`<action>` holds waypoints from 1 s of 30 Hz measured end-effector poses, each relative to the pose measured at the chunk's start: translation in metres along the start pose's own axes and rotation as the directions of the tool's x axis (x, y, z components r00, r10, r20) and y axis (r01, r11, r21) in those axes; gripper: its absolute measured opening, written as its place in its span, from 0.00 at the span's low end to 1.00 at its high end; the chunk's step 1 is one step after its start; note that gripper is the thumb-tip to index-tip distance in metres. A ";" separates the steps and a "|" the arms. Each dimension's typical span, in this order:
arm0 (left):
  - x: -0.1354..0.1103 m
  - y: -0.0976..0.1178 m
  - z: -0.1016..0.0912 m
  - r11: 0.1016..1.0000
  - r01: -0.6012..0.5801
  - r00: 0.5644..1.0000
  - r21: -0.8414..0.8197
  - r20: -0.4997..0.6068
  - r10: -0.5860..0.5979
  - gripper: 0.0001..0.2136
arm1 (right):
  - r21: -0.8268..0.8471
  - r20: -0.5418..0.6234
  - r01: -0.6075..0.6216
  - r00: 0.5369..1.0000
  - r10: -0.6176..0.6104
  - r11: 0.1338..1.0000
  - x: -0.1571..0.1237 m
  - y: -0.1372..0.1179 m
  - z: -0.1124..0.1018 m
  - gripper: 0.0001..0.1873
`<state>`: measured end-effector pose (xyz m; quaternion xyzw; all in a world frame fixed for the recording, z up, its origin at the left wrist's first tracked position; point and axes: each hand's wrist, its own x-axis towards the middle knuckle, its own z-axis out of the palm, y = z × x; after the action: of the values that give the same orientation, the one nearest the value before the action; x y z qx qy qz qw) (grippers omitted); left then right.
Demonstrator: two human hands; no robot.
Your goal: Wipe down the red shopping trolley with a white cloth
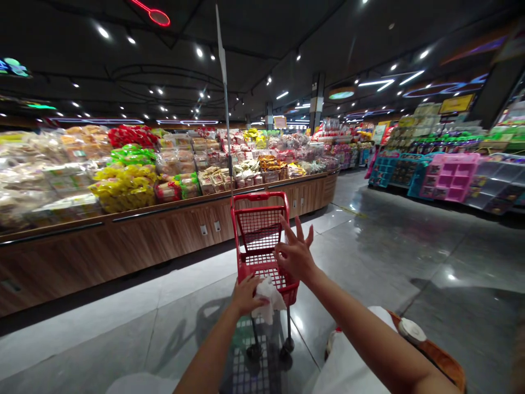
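Note:
A small red shopping cart (pixel 261 198) with a grid basket stands right in front of me. Beside its near edge, my left hand (pixel 246 295) holds a crumpled white tissue (pixel 268 301) between thumb and fingers. The tissue hangs down in front of the basket. Higher up and to the right, over the basket, is my right hand (pixel 296 253). Its thumb and index finger meet in a ring, and the other fingers spread upward. I see nothing between its fingertips.
A long wooden display counter (pixel 176 232) heaped with packaged food (pixel 127 189) runs along the left behind the cart. A thin pole (pixel 227 126) rises there. Pink plastic bins (pixel 449 175) stand at right. A brown bag (pixel 441 358) hangs at my side.

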<state>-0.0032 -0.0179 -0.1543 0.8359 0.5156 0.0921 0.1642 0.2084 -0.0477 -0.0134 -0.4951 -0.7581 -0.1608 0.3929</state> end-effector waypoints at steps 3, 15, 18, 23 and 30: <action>-0.001 0.002 0.000 0.999 0.012 1.000 0.032 -0.020 -0.011 0.34 | -0.062 -0.019 0.058 0.998 -0.059 0.996 0.020 -0.010 -0.015 0.10; 0.011 0.038 0.018 0.989 -0.016 0.998 0.144 -0.061 0.025 0.39 | 0.039 0.577 -0.100 0.815 0.060 0.994 -0.098 0.026 0.104 0.42; 0.021 0.056 0.031 0.971 0.046 0.999 0.236 -0.010 -0.045 0.28 | 0.058 0.604 -0.148 0.793 0.083 0.987 -0.119 0.028 0.114 0.34; 0.022 0.050 0.026 0.931 -0.075 0.997 0.357 0.030 0.069 0.16 | 0.025 0.569 -0.091 0.820 0.061 0.995 -0.118 0.040 0.104 0.23; 0.003 0.001 0.004 0.894 -0.250 0.964 0.371 0.012 0.265 0.10 | -0.026 0.552 -0.019 0.833 0.030 0.999 -0.120 0.057 0.109 0.19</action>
<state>0.0007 -0.0160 -0.1580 0.9106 0.4116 0.0308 -0.0196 0.2350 -0.0271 -0.1818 -0.5340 -0.8311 -0.0136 0.1546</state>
